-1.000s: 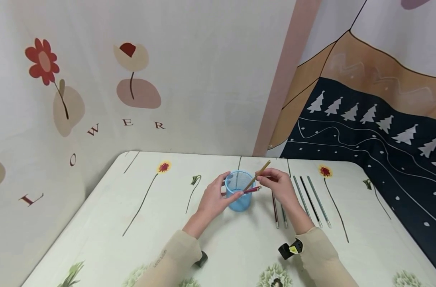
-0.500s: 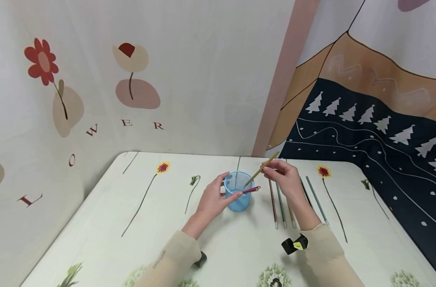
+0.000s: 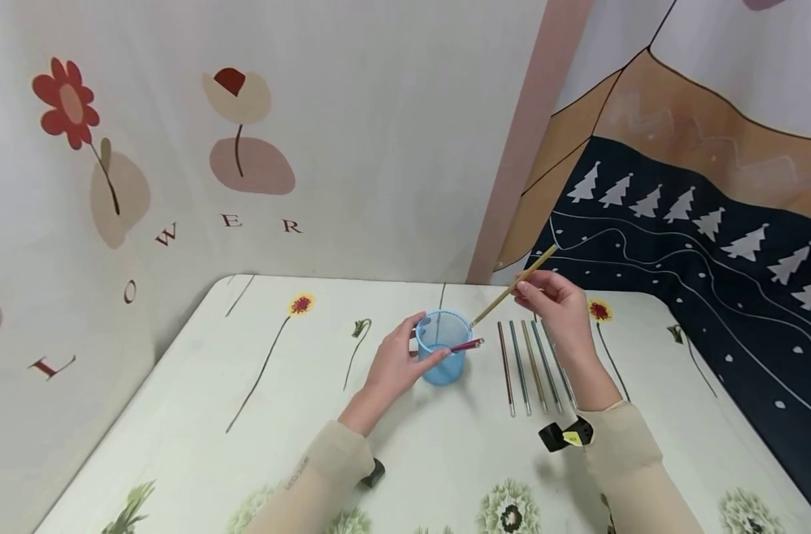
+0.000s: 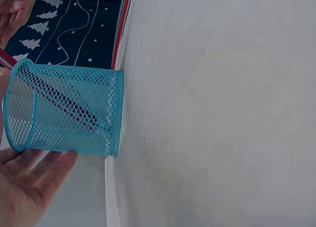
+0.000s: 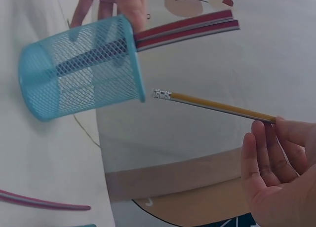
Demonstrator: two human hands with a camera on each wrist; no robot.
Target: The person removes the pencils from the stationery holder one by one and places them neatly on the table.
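My left hand grips a light blue mesh pencil cup, its thumb over the rim and its fingers round the far side. Two dark red pencils lean out of the cup beside that thumb. Between the thumb and fingertips of my right hand is a yellow pencil, slanted, with its eraser end outside the cup, a short gap from the rim in the right wrist view. The pencil's other end points up and away to the right. Through the mesh, the red pencils' lower parts show.
Several pencils lie side by side on the table, right of the cup; my right forearm covers part of the row. Behind the table hangs a cloth with printed flowers, and a dark printed cloth is at the right.
My right hand has moved up and to the right, drawing the yellow pencil out of the cup, where its lower end was before. The left hand keeps its hold on the cup.
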